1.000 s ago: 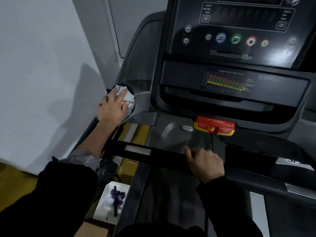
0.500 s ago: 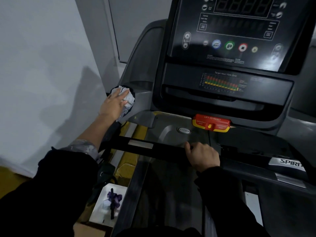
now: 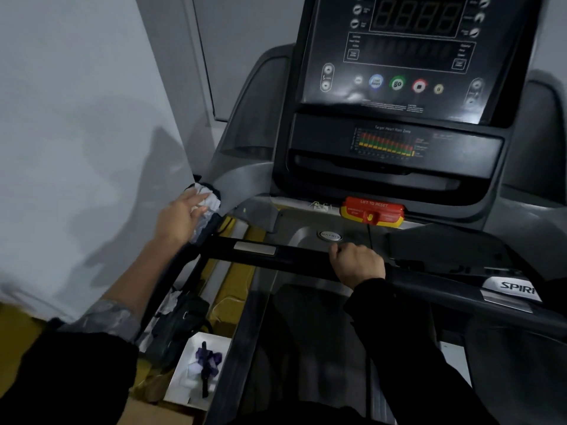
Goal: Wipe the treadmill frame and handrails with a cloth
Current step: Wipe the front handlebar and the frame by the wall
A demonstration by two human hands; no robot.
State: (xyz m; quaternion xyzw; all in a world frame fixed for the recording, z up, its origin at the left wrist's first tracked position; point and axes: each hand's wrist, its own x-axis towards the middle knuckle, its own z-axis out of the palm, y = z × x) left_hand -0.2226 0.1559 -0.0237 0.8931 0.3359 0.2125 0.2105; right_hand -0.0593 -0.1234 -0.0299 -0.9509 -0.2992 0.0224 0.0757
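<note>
Your cloth (image 3: 208,204) is white and crumpled. Your left hand (image 3: 179,217) presses it with flat fingers against the dark upper end of the left handrail (image 3: 191,256), where the rail meets the grey treadmill frame (image 3: 245,179). The black front crossbar (image 3: 294,259) runs across, and your right hand (image 3: 357,265) grips it.

Left hand (image 3: 181,217) outstretched, fingers (image 3: 196,200) apparently flat on cloth (image 3: 210,204); right hand (image 3: 357,263) curled round handrail (image 3: 300,259).
</note>
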